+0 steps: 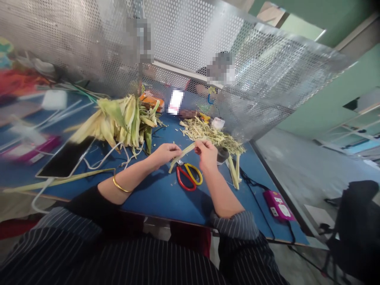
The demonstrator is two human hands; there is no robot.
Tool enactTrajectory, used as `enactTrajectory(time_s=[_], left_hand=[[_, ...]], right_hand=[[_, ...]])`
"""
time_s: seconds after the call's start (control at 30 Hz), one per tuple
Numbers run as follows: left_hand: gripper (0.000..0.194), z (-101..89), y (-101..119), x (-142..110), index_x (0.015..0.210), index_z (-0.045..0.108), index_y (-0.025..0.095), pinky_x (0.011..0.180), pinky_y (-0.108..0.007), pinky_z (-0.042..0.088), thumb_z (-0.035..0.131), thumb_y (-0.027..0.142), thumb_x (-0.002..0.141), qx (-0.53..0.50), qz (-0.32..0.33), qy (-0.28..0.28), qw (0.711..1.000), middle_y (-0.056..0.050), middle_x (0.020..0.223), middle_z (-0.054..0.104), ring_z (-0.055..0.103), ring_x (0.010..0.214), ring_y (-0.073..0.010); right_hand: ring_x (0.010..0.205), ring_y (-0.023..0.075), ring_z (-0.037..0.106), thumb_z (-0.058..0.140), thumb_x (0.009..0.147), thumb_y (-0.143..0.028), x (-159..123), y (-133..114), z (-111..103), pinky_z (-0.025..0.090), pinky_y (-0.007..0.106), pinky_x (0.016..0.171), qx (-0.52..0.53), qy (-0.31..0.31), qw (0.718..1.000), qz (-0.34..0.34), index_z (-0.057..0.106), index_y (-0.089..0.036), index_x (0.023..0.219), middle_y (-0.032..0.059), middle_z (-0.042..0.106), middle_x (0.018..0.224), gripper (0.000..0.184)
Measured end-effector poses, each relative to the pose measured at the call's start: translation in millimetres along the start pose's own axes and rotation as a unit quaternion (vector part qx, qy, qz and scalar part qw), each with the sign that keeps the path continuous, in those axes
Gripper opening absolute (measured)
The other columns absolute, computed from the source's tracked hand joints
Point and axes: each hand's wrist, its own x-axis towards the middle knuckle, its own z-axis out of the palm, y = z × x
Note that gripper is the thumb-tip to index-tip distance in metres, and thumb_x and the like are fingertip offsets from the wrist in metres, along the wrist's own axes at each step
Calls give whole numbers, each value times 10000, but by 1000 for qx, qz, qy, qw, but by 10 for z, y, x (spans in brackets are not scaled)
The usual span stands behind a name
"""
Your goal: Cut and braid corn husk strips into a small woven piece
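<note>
My left hand [166,153] and my right hand [207,153] both pinch one pale green husk strip [181,155], held just above the blue table [160,194]. The strip runs from my right fingers down-left past my left fingers. Directly under it lie scissors [189,176] with one red and one yellow handle. A pile of corn husks [118,122] sits to the far left of my hands. A heap of shredded husk strips [212,135] lies just beyond my right hand.
A perforated metal screen [190,51] walls the table's far side, with a person behind it. A dark tablet [67,158] with white cables lies left. A few cut strips [234,172] and a pink device [277,204] with a black cable sit right, near the table edge.
</note>
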Motion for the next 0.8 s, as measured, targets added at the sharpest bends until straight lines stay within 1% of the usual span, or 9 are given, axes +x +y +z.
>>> enactTrajectory(time_s=[0.1, 0.2, 0.27, 0.4, 0.5, 0.6, 0.63, 0.7, 0.8], left_hand=[[224, 20, 8, -26, 844, 709, 156, 585, -222, 423, 669, 338, 720, -19, 13, 1, 1000, -32, 729, 679, 564, 599, -96], [199, 33, 7, -54, 767, 696, 142, 539, -214, 417, 690, 328, 697, 2, 15, 21, 1000, -16, 657, 656, 549, 546, -90], [164, 33, 8, -67, 711, 673, 143, 483, -210, 386, 692, 304, 688, 10, -3, 31, 999, 0, 587, 620, 507, 480, -79], [117, 12, 11, -63, 665, 645, 149, 434, -199, 339, 681, 258, 686, 9, -44, 38, 998, 12, 538, 585, 452, 426, -61], [146, -20, -1, -29, 687, 650, 147, 458, -194, 365, 703, 283, 677, -26, -48, 55, 997, 0, 580, 614, 475, 457, -61], [200, -48, -7, 1, 766, 676, 151, 514, -205, 418, 741, 295, 643, -86, -50, 60, 993, -5, 640, 644, 522, 510, -75], [215, -53, -5, 5, 777, 682, 151, 523, -206, 422, 750, 296, 634, -98, -49, 57, 992, -4, 650, 646, 528, 520, -76], [229, -53, 3, 3, 768, 689, 145, 516, -198, 405, 762, 309, 624, -105, -46, 37, 993, -3, 646, 641, 521, 519, -70], [243, -38, 12, -19, 765, 695, 142, 499, -196, 375, 762, 331, 628, -103, -61, -18, 993, -4, 635, 633, 510, 505, -66]], right_hand=[[526, 88, 512, 731, 628, -393, -112, 23, 68, 424, 231, 543, -16, -47, 999, -10, 593, -190, 635, -51, 578, 559, 246], [522, 87, 503, 730, 631, -391, -166, 55, 128, 424, 232, 546, -27, -80, 996, -11, 601, -185, 626, -46, 583, 553, 243], [523, 92, 513, 726, 628, -387, -107, 80, 110, 429, 236, 543, -26, -53, 998, -18, 607, -181, 638, -40, 587, 553, 238], [574, 133, 576, 638, 693, -385, 149, 121, -69, 474, 277, 579, -63, 69, 994, -49, 615, -175, 750, -4, 626, 623, 219], [831, 214, 642, 634, 700, -317, 240, 93, -192, 497, 376, 796, -246, 54, 958, -136, 643, -162, 905, 91, 698, 888, 257], [1060, 272, 583, 697, 664, -285, 146, 9, -191, 413, 427, 955, -367, -15, 907, -205, 660, -183, 1031, 122, 654, 1140, 382], [1015, 264, 599, 682, 697, -331, 89, -20, -166, 424, 422, 930, -356, -47, 915, -184, 678, -196, 995, 106, 675, 1085, 327], [804, 208, 633, 608, 768, -467, -30, -63, -101, 475, 365, 785, -255, -140, 954, -70, 702, -201, 859, 66, 705, 866, 296], [580, 113, 558, 690, 683, -509, -139, -65, -19, 434, 254, 570, -48, -227, 967, 107, 689, -186, 781, 12, 657, 687, 337]])
